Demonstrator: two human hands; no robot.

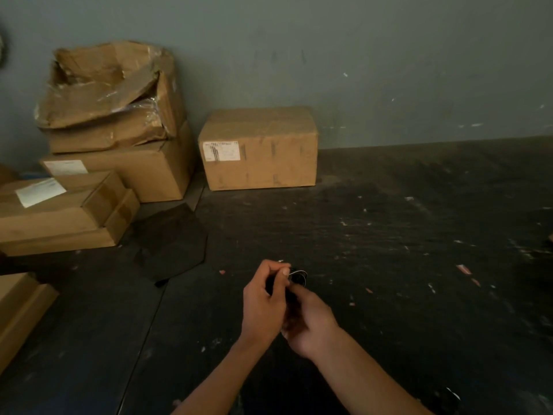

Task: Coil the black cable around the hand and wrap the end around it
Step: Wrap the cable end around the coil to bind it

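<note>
Both hands meet low in the middle of the head view, above a dark floor. My left hand (264,301) is closed, its fingertips pinching the top of a small coil of black cable (297,277). Loops of the cable stick out to the right of the fingers with a thin pale glint on their edge. My right hand (311,322) sits just below and to the right, fingers curled around the lower part of the bundle. Most of the cable is hidden between the two hands, and it is hard to separate from the dark floor.
A sealed cardboard box (258,148) stands against the grey wall. A stack of cardboard boxes (110,130), the top one torn, fills the left. A flat dark sheet (170,241) lies on the scuffed black floor (404,250). More cardboard (21,307) at the left edge.
</note>
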